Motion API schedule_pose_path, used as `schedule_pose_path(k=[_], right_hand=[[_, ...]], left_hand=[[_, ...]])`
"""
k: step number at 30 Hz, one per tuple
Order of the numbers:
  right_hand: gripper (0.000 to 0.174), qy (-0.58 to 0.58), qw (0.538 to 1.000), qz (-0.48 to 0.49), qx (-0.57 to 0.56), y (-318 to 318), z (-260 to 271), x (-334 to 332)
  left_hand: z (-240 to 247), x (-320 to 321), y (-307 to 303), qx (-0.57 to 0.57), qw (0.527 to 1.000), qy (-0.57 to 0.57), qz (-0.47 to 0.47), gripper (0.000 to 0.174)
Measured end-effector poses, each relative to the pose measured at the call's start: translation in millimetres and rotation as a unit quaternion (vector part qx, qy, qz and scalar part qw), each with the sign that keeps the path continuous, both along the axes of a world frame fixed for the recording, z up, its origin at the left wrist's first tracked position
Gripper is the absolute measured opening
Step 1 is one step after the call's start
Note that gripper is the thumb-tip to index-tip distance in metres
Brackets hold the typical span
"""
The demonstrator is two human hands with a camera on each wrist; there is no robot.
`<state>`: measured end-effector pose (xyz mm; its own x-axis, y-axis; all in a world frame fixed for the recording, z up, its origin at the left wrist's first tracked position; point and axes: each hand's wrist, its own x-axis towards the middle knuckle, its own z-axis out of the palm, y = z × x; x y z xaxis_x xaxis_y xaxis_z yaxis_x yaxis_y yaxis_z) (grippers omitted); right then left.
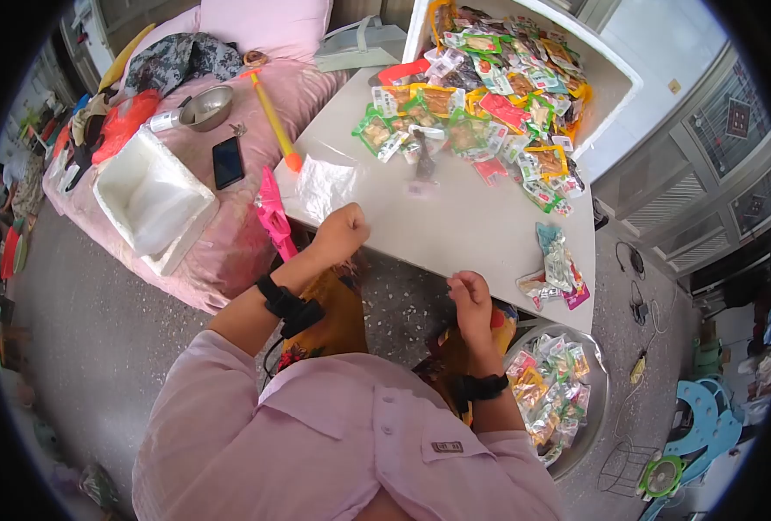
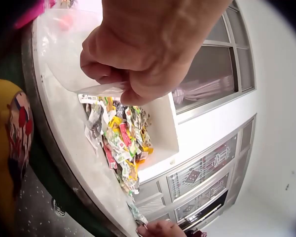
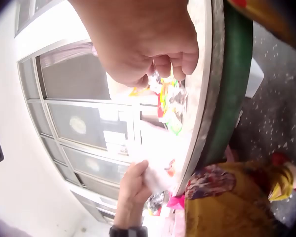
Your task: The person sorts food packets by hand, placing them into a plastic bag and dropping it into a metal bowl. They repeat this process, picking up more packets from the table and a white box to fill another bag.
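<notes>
My left hand (image 1: 342, 234) is at the table's front edge, pinching the edge of a clear plastic bag (image 2: 64, 54) between curled fingers and thumb. The thin bag (image 1: 324, 187) spreads over the table's left corner. Further right, my right hand (image 1: 472, 304) is held just off the front edge, fingers loosely curled with nothing in them. Beyond the hands, a heap of small sealed snack packets (image 1: 489, 122) spills from a white foam box (image 1: 615, 87) onto the table (image 1: 394, 226). A few silvery packets (image 1: 559, 260) lie apart at the table's right side.
A metal basin (image 1: 605, 391) of packets stands by my right side, below the table. To the left, a pink-covered bed (image 1: 238, 234) carries a foam box (image 1: 155, 204), a phone (image 1: 227, 163) and a metal bowl (image 1: 207, 108). A pink plastic item (image 1: 272, 213) hangs at the table's left edge.
</notes>
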<state>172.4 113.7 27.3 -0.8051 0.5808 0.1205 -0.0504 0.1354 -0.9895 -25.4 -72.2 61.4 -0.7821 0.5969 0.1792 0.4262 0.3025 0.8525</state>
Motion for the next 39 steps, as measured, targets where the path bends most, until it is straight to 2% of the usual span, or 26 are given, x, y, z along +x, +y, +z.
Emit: schedule_pose_path(k=[1, 2, 4, 7, 11, 14, 17, 20, 22, 23, 24, 25, 26, 29, 31, 32, 34, 37, 39], right_hand=[[0.023, -0.024, 0.996, 0.01, -0.091, -11, 12, -15], [0.025, -0.047, 0.982, 0.023, -0.181, -21, 24, -30], [0.027, -0.069, 0.967, 0.064, -0.235, -28, 20, -57], [0.017, -0.065, 0.962, 0.085, -0.253, -39, 5, -90], [0.012, -0.036, 0.945, 0.105, -0.307, -40, -8, -105], [0.011, -0.029, 0.92, 0.09, -0.382, -41, 2, -104], [0.012, -0.007, 0.892, 0.116, -0.437, -35, 2, -105], [0.012, -0.005, 0.888, 0.131, -0.442, -31, 7, -110], [0.013, -0.004, 0.886, 0.149, -0.44, -27, 4, -115], [0.013, -0.034, 0.906, 0.14, -0.397, -24, 4, -118], [0.014, -0.064, 0.924, 0.131, -0.354, -23, 7, -120], [0.016, -0.093, 0.939, 0.121, -0.309, -23, 11, -121], [0.018, -0.09, 0.951, 0.099, -0.278, -27, 14, -122], [0.024, -0.083, 0.976, 0.054, -0.192, -42, 32, -128], [0.026, -0.085, 0.984, 0.051, -0.148, -41, 24, -136], [0.026, -0.101, 0.993, 0.04, -0.037, -36, 18, -139], [0.025, -0.129, 0.974, 0.015, 0.185, -23, 0, -144], [0.025, -0.067, 0.935, 0.008, 0.349, -4, -13, -151], [0.022, -0.094, 0.91, -0.002, 0.405, 11, -7, -157]], left_hand=[[-3, 9, 11, -0.01, 0.999, 0.045, -0.008, 0.014], [-5, 16, 20, -0.014, 1.0, 0.027, -0.007, 0.015], [-9, 31, 34, -0.024, 1.0, -0.014, -0.005, 0.02], [-17, 39, 44, -0.029, 0.999, 0.001, -0.016, 0.019], [-21, 37, 46, -0.016, 0.999, -0.015, -0.029, 0.017], [-10, 34, 39, 0.036, 0.979, -0.177, -0.091, 0.015], [-5, 30, 37, 0.056, 0.95, -0.298, -0.076, 0.016], [-13, 18, 32, 0.151, 0.892, -0.415, -0.093, 0.015], [-12, 16, 32, 0.182, 0.91, -0.369, -0.049, 0.013], [-11, 15, 32, 0.198, 0.917, -0.344, -0.027, 0.012], [-6, 14, 31, 0.145, 0.978, -0.147, 0.003, 0.011], [1, 14, 29, 0.085, 0.994, 0.057, 0.034, 0.01], [5, 15, 27, 0.021, 0.964, 0.257, 0.063, 0.009], [7, 19, 31, -0.042, 0.946, 0.321, 0.009, 0.008], [0, 20, 33, -0.058, 0.952, 0.3, 0.013, 0.009], [-6, 19, 35, -0.065, 0.955, 0.289, 0.015, 0.009], [-20, 14, 39, -0.095, 0.952, 0.288, 0.039, 0.007], [-35, 6, 44, -0.086, 0.96, 0.258, 0.065, 0.008], [-43, 2, 48, -0.071, 0.962, 0.254, 0.071, 0.008]])
